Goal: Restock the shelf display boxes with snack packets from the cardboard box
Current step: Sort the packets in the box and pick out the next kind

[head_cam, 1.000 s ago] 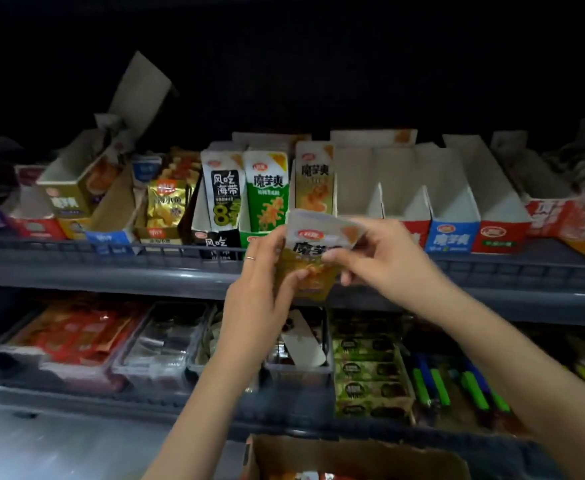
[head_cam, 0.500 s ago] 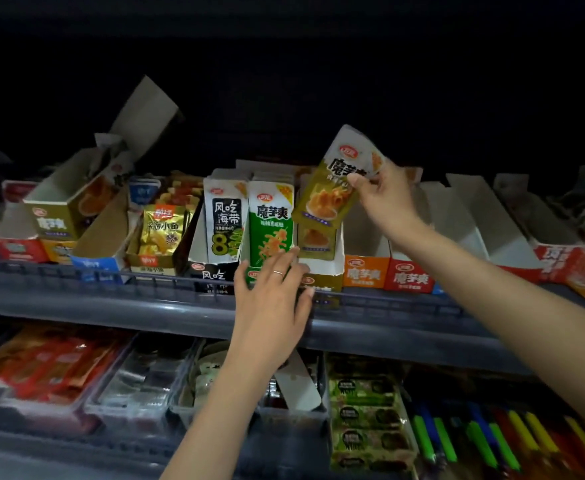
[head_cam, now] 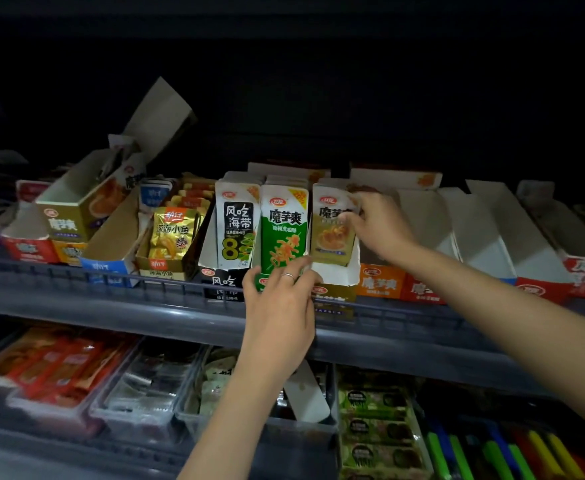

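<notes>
Head view: right hand pinches the upper right edge of the gold 魔芋爽 packet, which stands upright at the front of the gold display box. Left hand, wearing a ring, has its fingers laid against the box fronts just left of it and grips nothing. Leftward neighbours: green 魔芋爽 packet, 风吃海带 "8" packet, 深海小鱼 packet. Orange 魔芋爽 box sits to the right.

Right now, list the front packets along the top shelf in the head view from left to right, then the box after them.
Gold fish packet → black-and-white packet → green packet → tan packet, pinched by the right hand → orange box.
</notes>
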`<action>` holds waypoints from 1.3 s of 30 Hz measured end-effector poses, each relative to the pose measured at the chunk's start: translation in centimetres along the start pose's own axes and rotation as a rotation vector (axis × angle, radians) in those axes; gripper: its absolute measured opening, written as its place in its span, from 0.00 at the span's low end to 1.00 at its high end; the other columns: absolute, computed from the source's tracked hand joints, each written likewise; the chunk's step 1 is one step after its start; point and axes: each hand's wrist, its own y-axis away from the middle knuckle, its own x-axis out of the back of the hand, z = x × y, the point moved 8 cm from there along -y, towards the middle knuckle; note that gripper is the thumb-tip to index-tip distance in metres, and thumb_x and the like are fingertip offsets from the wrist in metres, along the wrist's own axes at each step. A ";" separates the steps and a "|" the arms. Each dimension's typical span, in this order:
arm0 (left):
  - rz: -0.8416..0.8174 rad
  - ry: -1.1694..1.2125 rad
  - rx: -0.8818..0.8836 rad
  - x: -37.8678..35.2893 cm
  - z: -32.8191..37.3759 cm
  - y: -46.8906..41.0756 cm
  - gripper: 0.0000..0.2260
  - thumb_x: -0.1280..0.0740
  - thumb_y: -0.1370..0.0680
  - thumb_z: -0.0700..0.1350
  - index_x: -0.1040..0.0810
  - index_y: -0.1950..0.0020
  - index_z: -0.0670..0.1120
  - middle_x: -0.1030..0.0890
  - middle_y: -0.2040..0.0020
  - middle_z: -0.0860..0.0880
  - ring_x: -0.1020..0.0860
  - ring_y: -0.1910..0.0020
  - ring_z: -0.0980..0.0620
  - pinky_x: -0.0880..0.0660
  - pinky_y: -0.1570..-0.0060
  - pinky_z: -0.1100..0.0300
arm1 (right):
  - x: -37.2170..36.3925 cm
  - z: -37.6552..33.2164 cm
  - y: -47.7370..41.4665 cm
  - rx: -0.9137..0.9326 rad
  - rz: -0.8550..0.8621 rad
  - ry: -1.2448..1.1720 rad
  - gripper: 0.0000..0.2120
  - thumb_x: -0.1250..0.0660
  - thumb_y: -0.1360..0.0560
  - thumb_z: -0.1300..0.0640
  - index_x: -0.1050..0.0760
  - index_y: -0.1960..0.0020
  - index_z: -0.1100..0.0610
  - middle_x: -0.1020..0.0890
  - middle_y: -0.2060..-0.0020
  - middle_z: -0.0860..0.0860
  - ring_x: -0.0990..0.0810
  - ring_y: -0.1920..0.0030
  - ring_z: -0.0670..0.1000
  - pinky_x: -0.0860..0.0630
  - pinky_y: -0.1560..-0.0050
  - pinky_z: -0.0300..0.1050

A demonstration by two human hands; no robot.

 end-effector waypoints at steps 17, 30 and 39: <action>-0.016 -0.018 -0.032 -0.1 0.0 0.4 0.14 0.47 0.24 0.47 0.25 0.46 0.52 0.25 0.36 0.53 0.24 0.42 0.51 0.46 0.35 0.49 | 0.2 0.1 0.9 -0.002 0.302 -0.003 0.09 0.39 0.25 0.67 0.30 0.54 0.53 0.24 0.62 0.49 0.22 0.61 0.54 0.27 0.64 0.45; -0.030 -0.017 -0.031 -0.2 0.0 0.5 0.14 0.48 0.24 0.48 0.26 0.45 0.53 0.26 0.35 0.53 0.25 0.40 0.51 0.48 0.34 0.49 | -2.0 -0.7 -0.4 0.058 -0.182 0.423 0.19 0.43 0.23 0.65 0.21 0.41 0.49 0.20 0.42 0.54 0.22 0.44 0.56 0.30 0.43 0.50; -0.041 0.013 -0.017 -0.1 0.0 0.5 0.10 0.41 0.24 0.44 0.25 0.45 0.51 0.26 0.35 0.52 0.25 0.39 0.50 0.50 0.33 0.49 | -2.9 -1.6 -0.2 0.139 -0.365 0.555 0.22 0.43 0.21 0.62 0.31 0.32 0.44 0.26 0.35 0.53 0.29 0.35 0.56 0.37 0.34 0.53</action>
